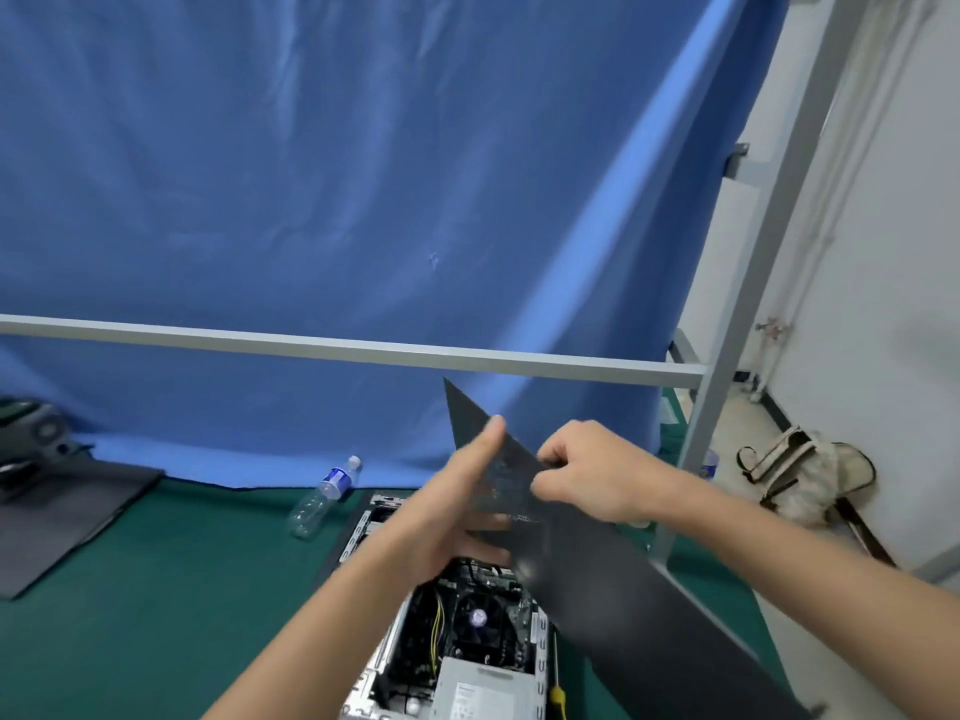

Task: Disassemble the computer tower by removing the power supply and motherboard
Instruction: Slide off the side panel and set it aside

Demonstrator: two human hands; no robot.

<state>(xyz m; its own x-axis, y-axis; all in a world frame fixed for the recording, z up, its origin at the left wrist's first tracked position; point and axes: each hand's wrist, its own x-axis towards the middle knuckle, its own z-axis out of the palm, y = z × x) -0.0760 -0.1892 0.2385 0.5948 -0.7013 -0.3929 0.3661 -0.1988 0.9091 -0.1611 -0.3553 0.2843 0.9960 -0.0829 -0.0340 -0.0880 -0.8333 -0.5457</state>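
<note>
Head view shows your left hand (457,506) and right hand (587,472) both gripping the black side panel (623,589) at centre frame above the open computer tower (467,641), lower centre; loosen either grip and its edge could strike the motherboard.

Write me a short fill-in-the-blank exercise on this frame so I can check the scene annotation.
1. Both hands, the left hand and the right hand, hold a dark ____ lifted above the open computer case.
2. A clear plastic ____ lies on its side on the green table.
3. The cloth hung behind the table is ____.
4. Beside the case lies a screwdriver with a ____ handle.

Missing words: side panel; bottle; blue; yellow
</note>
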